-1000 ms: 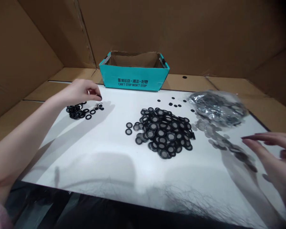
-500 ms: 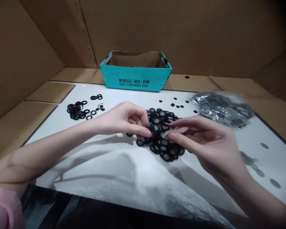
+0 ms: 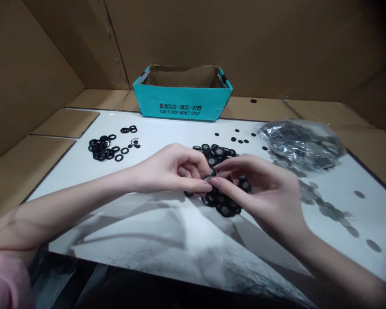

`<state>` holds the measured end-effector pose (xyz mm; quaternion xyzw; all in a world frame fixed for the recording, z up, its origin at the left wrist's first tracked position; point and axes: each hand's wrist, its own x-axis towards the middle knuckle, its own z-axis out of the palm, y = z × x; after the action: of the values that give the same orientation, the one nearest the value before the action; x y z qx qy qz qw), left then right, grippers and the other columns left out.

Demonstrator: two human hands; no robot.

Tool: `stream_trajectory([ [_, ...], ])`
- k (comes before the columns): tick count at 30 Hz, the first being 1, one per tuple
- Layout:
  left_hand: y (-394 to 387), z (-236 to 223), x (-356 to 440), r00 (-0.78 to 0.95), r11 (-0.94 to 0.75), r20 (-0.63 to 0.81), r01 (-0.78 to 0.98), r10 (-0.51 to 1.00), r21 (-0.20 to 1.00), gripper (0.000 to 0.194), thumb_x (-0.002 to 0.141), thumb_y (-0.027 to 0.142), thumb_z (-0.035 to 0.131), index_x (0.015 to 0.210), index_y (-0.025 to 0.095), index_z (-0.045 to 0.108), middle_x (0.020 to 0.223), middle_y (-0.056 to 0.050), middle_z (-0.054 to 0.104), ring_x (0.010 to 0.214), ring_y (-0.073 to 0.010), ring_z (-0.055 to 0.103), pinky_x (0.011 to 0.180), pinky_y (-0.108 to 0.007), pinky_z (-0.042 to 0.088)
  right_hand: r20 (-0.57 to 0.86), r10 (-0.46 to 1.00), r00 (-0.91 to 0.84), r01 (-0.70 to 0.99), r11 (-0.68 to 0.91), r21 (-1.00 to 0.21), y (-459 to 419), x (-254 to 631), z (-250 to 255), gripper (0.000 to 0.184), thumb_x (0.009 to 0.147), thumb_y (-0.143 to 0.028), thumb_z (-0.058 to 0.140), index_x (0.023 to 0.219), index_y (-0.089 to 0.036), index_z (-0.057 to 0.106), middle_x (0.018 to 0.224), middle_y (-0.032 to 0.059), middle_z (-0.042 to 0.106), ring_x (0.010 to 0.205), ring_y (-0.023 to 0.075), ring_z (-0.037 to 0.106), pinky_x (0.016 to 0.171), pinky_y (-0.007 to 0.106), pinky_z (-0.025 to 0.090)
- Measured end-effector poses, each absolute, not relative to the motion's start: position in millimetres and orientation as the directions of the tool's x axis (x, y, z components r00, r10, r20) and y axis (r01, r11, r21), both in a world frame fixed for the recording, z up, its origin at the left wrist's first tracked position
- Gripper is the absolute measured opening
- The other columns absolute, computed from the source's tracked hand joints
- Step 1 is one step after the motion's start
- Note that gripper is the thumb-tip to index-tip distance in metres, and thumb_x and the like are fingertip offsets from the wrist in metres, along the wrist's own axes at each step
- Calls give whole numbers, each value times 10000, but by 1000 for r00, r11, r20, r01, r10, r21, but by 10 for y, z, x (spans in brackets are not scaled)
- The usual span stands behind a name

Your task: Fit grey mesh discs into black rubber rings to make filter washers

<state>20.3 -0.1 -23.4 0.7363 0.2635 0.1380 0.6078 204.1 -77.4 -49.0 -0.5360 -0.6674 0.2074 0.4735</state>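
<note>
Both hands met mid-frame, over the pile. Left hand (image 3: 193, 174): thumb and fingers closed in a pinch on a small piece (image 3: 208, 177), grey with a dark edge; the tips covered most of it, so couldn't tell if it was one part or two. Right hand (image 3: 260, 182): thumb tip against that piece, index curled just behind with a narrow gap; couldn't tell whether it gripped or only pressed.

Pile of black-rimmed grey discs (image 3: 225, 210) sat beneath, centre of frame, its middle blocked by the hands. Black rings (image 3: 101, 149) in a heap at mid-left, overlapping, uncountable. Grey discs (image 3: 333, 211) trailed down the right side, blurry. Clear bag (image 3: 304, 146), upper right: glare obscured the contents. Teal box (image 3: 182, 103), upper centre: front wall hid its floor. Pink sleeve (image 3: 9, 281) cut off lower left; right forearm blurred out lower right.
</note>
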Motion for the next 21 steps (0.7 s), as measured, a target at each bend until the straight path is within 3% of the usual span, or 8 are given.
stream_trajectory([
  [2, -11, -231, 203, 816, -128, -109, 218, 568, 967, 73, 805, 161, 683, 831, 106, 642, 695, -34, 709, 630, -121, 684, 584, -199, 534, 421, 904, -80, 579, 386, -718, -754, 2054, -496, 75, 841, -265, 657, 790, -211, 647, 713, 13, 678, 605, 136, 604, 545, 272, 472],
  [7, -11, -255, 217, 807, -104, -110, 207, 580, 973, 101, 769, 129, 691, 767, 112, 592, 628, 0, 655, 573, -86, 629, 549, -172, 491, 422, 845, -329, 551, 535, -641, -718, 2067, -529, 272, 938, -166, 470, 680, -201, 547, 614, -7, 563, 564, 102, 526, 525, 227, 419],
  [14, 4, -252, 206, 820, -92, -130, 217, 557, 972, 107, 778, 157, 701, 779, 101, 611, 646, -8, 657, 584, -87, 643, 553, -164, 497, 501, 787, -361, 539, 614, -576, -704, 2062, -561, 251, 922, -103, 480, 687, -180, 524, 617, -3, 549, 574, 84, 503, 542, 198, 404],
  [18, -6, -259, 190, 837, -61, -125, 185, 533, 981, 115, 847, 206, 657, 841, 97, 620, 731, -36, 702, 667, -103, 691, 636, -176, 551, 517, 778, -356, 498, 626, -600, -697, 2094, -583, 248, 929, -94, 472, 703, -185, 518, 613, -13, 549, 569, 81, 500, 543, 190, 405],
  [21, -17, -271, 191, 828, -88, -121, 201, 547, 976, 159, 837, 228, 681, 799, 100, 596, 678, -26, 686, 615, -89, 663, 584, -155, 519, 505, 787, -354, 474, 617, -628, -700, 2099, -590, 256, 943, -112, 463, 704, -188, 511, 612, -12, 538, 567, 85, 493, 529, 197, 393],
])
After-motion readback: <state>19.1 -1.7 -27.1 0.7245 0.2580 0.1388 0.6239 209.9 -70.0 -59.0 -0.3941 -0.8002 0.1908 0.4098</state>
